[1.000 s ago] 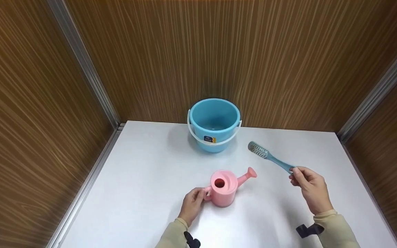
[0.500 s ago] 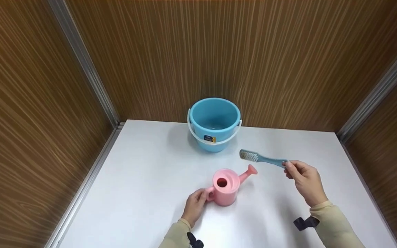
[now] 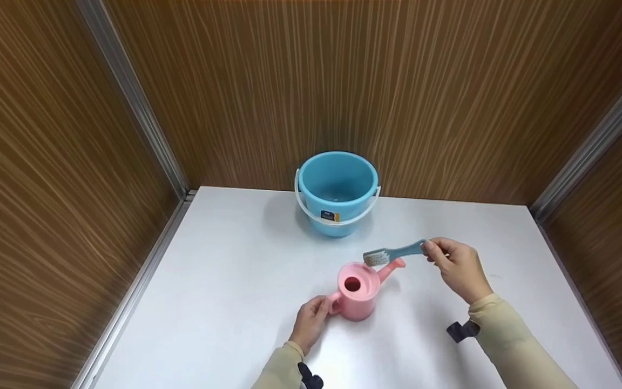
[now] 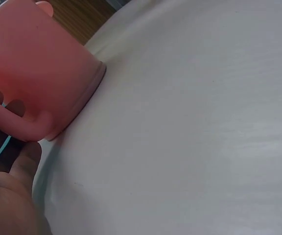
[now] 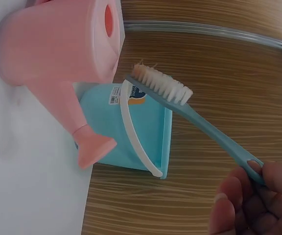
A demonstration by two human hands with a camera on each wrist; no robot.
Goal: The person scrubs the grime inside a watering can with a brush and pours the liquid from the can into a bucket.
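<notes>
A pink watering can (image 3: 358,302) stands on the white table, its spout pointing to the right and away. My left hand (image 3: 310,323) holds it by the handle; in the left wrist view the fingers pass through the handle loop (image 4: 18,125). My right hand (image 3: 458,268) pinches the end of a blue scrub brush's handle. The brush (image 3: 407,250) is held in the air near the can's rim and spout, its white bristles (image 5: 163,84) brownish at the tip. Whether the bristles touch the can cannot be told.
Behind the can stands a light blue bucket (image 3: 337,213) with a white handle, close to the wood-grain back wall (image 3: 311,81). Wood-grain side walls with metal edge strips (image 3: 143,113) flank the white tabletop (image 3: 224,281).
My right hand has moved left, bringing the brush from beside the bucket to the can's rim, with its bristles turned lower. The left hand and can have shifted slightly right.
</notes>
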